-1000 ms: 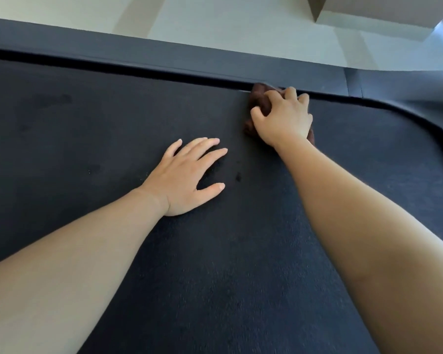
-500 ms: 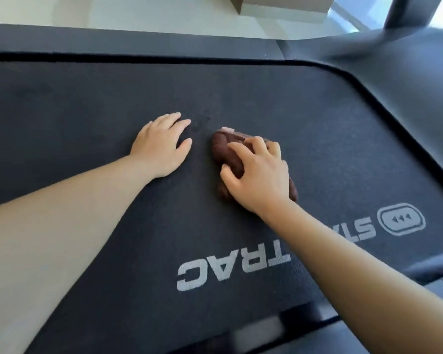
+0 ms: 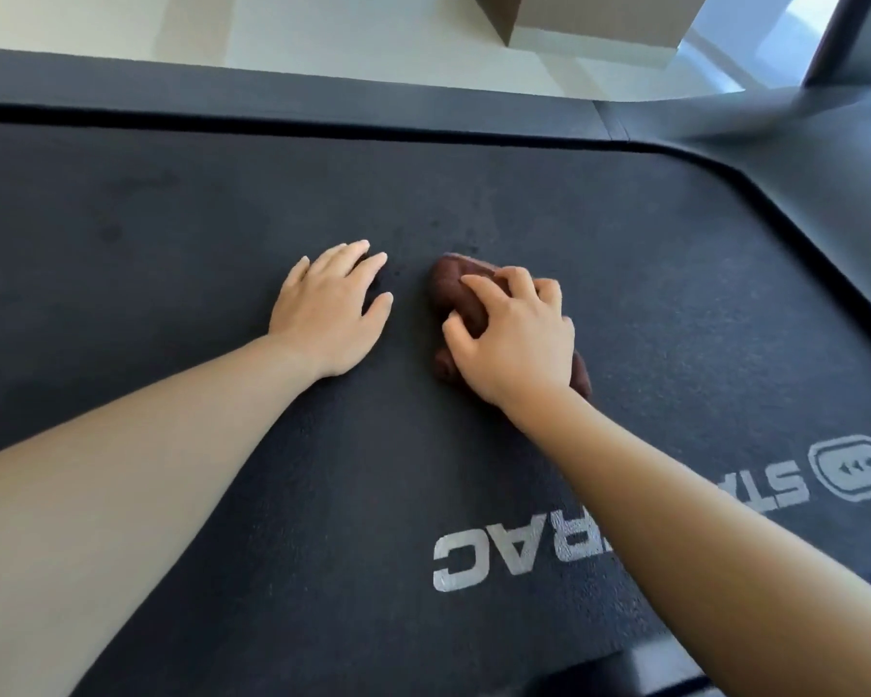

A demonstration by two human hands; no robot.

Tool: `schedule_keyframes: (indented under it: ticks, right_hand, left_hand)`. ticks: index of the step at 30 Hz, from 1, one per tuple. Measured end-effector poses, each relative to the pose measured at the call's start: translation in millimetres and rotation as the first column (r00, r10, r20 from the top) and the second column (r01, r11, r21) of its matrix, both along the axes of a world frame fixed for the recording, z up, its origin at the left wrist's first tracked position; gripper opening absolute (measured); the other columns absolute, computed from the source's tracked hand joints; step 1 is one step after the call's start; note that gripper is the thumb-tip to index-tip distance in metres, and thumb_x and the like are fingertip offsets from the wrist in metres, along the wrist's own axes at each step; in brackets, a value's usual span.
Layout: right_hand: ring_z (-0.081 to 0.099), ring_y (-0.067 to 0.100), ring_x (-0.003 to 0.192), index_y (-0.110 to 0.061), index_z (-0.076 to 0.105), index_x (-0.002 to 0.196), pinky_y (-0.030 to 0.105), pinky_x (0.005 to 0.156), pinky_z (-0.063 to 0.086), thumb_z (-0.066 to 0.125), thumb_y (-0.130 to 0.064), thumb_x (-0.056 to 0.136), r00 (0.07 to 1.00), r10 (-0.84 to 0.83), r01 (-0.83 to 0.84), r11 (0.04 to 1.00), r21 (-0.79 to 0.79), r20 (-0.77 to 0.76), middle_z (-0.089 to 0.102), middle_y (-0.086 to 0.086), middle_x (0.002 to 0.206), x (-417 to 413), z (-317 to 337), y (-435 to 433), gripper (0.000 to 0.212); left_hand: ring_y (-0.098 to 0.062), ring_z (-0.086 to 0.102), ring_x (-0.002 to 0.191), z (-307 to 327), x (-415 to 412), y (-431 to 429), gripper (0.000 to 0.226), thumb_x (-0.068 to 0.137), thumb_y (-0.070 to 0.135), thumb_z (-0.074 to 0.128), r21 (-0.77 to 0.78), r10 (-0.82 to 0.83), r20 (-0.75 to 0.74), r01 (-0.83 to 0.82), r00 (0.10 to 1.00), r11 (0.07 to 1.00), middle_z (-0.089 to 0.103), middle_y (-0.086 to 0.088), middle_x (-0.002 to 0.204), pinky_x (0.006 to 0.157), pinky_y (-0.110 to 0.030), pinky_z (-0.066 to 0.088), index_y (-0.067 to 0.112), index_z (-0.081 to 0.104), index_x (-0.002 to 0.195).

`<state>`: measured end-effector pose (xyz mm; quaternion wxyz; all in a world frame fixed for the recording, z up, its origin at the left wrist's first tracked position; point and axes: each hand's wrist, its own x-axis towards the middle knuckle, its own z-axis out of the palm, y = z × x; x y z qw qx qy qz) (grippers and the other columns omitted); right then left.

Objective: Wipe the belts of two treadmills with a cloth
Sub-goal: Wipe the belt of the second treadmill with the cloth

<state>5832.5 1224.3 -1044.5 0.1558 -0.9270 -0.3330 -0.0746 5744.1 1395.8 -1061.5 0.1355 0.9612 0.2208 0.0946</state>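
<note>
Two bare forearms reach out from you over the dark, finely textured treadmill belt [image 3: 182,254], crossing silver upside-down lettering [image 3: 494,555] printed nearest you. Your left hand [image 3: 330,314] lies flat on the belt, palm down, fingers spread, holding nothing. Just beside it, your right hand [image 3: 516,339] presses down on a bunched dark brown cloth [image 3: 456,286], fingers curled over it. Beyond them runs the dark grey side rail [image 3: 272,100], then pale floor [image 3: 323,27] and a tan box [image 3: 594,17].
</note>
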Motion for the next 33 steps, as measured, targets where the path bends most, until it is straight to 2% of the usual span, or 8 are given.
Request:
schedule_keyframes:
  ticks: [5,11,16,23,29,33]
  right_hand:
    - [0.035,0.028,0.116,-0.036,0.056,0.118,0.045,0.083,0.037,0.039,-0.054,0.081,1.0,-0.01,0.01,1.0,0.012,0.016,0.048,-0.002,0.129,76.3,-5.5,65.3,0.045]
    - [0.036,0.03,0.115,-0.032,0.058,0.117,0.046,0.082,0.036,0.039,-0.054,0.08,1.0,0.027,-0.027,1.0,0.012,-0.014,0.049,0.001,0.125,160.1,-0.6,142.3,0.047]
    - [0.036,0.031,0.116,-0.028,0.056,0.118,0.044,0.078,0.033,0.04,-0.052,0.081,0.999,0.026,-0.025,1.0,0.008,-0.022,0.048,0.004,0.123,191.8,4.6,175.4,0.048]
    - [0.035,0.031,0.117,-0.028,0.054,0.123,0.046,0.083,0.037,0.039,-0.052,0.084,0.997,0.072,-0.072,0.996,-0.054,-0.005,0.046,0.004,0.127,155.1,5.4,137.7,0.047]
    - [0.035,0.028,0.117,-0.033,0.054,0.123,0.044,0.084,0.04,0.041,-0.052,0.085,0.999,0.041,-0.04,0.998,-0.044,0.029,0.046,0.001,0.128,60.5,2.3,64.9,0.044]
    - [0.037,0.028,0.116,-0.033,0.057,0.12,0.045,0.082,0.044,0.044,-0.051,0.083,1.0,0.008,-0.007,1.0,-0.015,0.029,0.049,-0.002,0.126,-16.7,3.3,22.9,0.043]
  left_hand:
    - [-0.014,0.008,0.145,3.9,49.0,34.4,0.054,0.096,0.043,0.031,-0.008,0.085,-0.073,-0.086,0.994,0.996,0.016,0.003,0.157,0.116,-0.043,0.005,0.026,0.023,0.147]
    - [-0.011,0.01,0.144,-1.0,53.7,39.9,0.054,0.094,0.044,0.032,0.029,0.116,-0.02,-0.115,0.993,0.993,0.018,0.007,0.156,0.117,-0.041,0.008,0.03,0.026,0.146]
    - [-0.009,0.008,0.144,1.0,54.8,38.3,0.053,0.095,0.042,0.033,0.001,0.116,-0.023,-0.116,0.993,0.993,0.016,0.009,0.156,0.117,-0.039,0.005,0.03,0.026,0.146]
    - [-0.01,0.01,0.144,-3.6,55.9,41.2,0.052,0.095,0.042,0.034,-0.003,0.12,-0.001,-0.12,0.993,0.993,0.019,0.007,0.156,0.116,-0.041,0.005,0.029,0.028,0.145]
    - [-0.017,0.013,0.144,-1.0,52.1,37.9,0.053,0.096,0.041,0.034,-0.001,0.09,0.001,-0.09,0.996,0.996,0.021,0.0,0.155,0.116,-0.044,0.008,0.023,0.03,0.145]
    - [-0.019,0.013,0.144,2.1,18.2,32.2,0.052,0.097,0.036,0.034,-0.029,0.01,-0.015,-0.011,1.0,1.0,0.021,-0.002,0.156,0.116,-0.043,0.009,0.018,0.03,0.145]
